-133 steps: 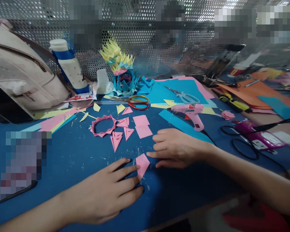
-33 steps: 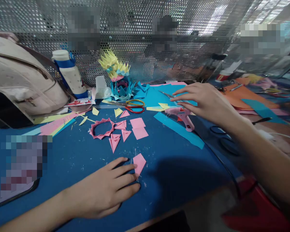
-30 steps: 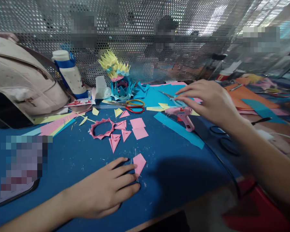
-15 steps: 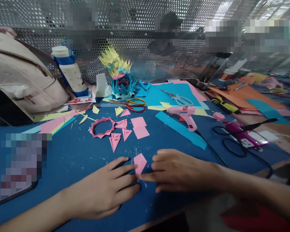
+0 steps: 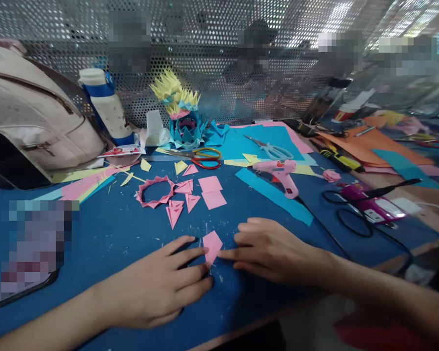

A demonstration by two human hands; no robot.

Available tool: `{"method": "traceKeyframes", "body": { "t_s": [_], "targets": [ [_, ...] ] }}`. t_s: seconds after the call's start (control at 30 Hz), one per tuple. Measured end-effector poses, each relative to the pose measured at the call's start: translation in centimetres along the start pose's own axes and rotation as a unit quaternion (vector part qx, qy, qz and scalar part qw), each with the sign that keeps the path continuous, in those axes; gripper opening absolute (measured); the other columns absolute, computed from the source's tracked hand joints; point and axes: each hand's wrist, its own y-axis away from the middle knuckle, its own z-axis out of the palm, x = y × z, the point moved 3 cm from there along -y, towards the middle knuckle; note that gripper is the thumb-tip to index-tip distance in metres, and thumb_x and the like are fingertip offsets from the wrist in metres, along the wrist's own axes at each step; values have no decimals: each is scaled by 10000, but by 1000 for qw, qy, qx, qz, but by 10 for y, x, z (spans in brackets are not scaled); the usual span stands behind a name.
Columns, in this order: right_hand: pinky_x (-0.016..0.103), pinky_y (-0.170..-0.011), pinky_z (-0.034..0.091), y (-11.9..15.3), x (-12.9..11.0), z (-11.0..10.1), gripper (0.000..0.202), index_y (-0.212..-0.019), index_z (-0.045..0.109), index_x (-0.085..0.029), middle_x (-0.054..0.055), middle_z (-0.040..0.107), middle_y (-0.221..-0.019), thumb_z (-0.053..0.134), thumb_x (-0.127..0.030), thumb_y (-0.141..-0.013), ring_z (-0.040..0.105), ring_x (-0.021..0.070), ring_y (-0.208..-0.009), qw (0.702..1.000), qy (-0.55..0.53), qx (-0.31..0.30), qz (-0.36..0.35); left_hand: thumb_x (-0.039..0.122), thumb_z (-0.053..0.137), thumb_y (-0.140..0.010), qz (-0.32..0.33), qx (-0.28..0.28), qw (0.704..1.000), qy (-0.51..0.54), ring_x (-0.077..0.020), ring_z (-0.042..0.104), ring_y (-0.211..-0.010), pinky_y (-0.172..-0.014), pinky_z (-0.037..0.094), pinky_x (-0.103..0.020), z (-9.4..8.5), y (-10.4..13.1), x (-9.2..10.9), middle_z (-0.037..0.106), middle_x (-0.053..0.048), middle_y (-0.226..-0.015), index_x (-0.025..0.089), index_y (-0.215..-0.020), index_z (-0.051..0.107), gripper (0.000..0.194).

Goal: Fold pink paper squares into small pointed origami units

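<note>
A small pink folded paper (image 5: pixel 212 246), kite-like in outline, lies flat on the blue table. My left hand (image 5: pixel 161 285) rests with fingers spread, two fingertips on the paper's left and lower edge. From the right, my right hand (image 5: pixel 274 251) reaches its extended index finger to the paper's right edge, its other fingers curled and holding nothing. Beyond them are a pink zigzag paper ring (image 5: pixel 155 191), several folded pink triangles (image 5: pixel 174 213) and pink paper squares (image 5: pixel 214 199).
Red-and-yellow-handled scissors (image 5: pixel 207 158), a pink glue gun (image 5: pixel 286 178) and a purple power strip (image 5: pixel 375 204) lie farther back. A phone (image 5: pixel 32 253) is at left, near a backpack (image 5: pixel 40 107) and a bottle (image 5: pixel 108 109). Blue-handled scissors (image 5: pixel 274 150) rest on blue paper.
My right index fingertip has moved from the paper's bottom tip up along its right edge. My left hand has stayed nearly in place.
</note>
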Motion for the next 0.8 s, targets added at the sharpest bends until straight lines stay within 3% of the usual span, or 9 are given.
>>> {"method": "traceKeyframes", "body": {
  "t_s": [0.3,0.37,0.47,0.6,0.7,0.8],
  "targets": [
    [317,-671,280,-11,7,-6,336,-987,694,-219,21,619,-766,381,-326,-1050,466,171,-722,1000,-11,-10,23,182,433,-975,-5,-25,997,72,-311,442,-1385,-1209,219,-508,-14,-5,-2,611,-73,-1361,171,-1429,469,456],
    [303,-674,304,-18,9,-7,292,-971,699,-221,17,645,-795,427,-303,-1036,504,162,-748,999,-38,5,21,160,409,-984,-19,-3,995,102,-263,469,-1365,-1220,211,-476,-18,-7,-2,637,-66,-1316,182,-1417,476,439],
    [269,-683,346,-29,15,-5,167,-1038,695,-220,3,685,-882,551,-282,-982,579,137,-819,991,-110,19,76,115,398,-986,-55,59,986,147,-201,558,-1255,-1195,279,-429,-20,-11,-6,661,-56,-1246,217,-1359,521,406],
    [232,-641,356,-41,19,3,176,-1009,663,-220,-37,661,-834,710,-318,-871,611,128,-807,969,-199,-66,130,125,413,-1003,-167,149,956,191,-192,574,-1156,-998,468,-370,-17,-17,-19,618,-75,-1253,224,-1271,546,315],
    [218,-655,365,-45,18,4,120,-940,663,-205,-36,652,-832,724,-259,-852,611,124,-824,967,-216,-72,113,163,486,-988,-224,181,934,211,-185,600,-1049,-910,502,-358,-13,-24,-29,635,-69,-1146,200,-1166,541,189],
    [208,-653,365,-46,17,2,68,-913,692,-215,-27,649,-890,721,-213,-852,605,115,-830,971,-215,-53,91,191,599,-932,-255,184,918,242,-140,588,-769,-671,499,-259,-11,-33,-34,632,1,-900,197,-1049,543,130]
  ]
}}
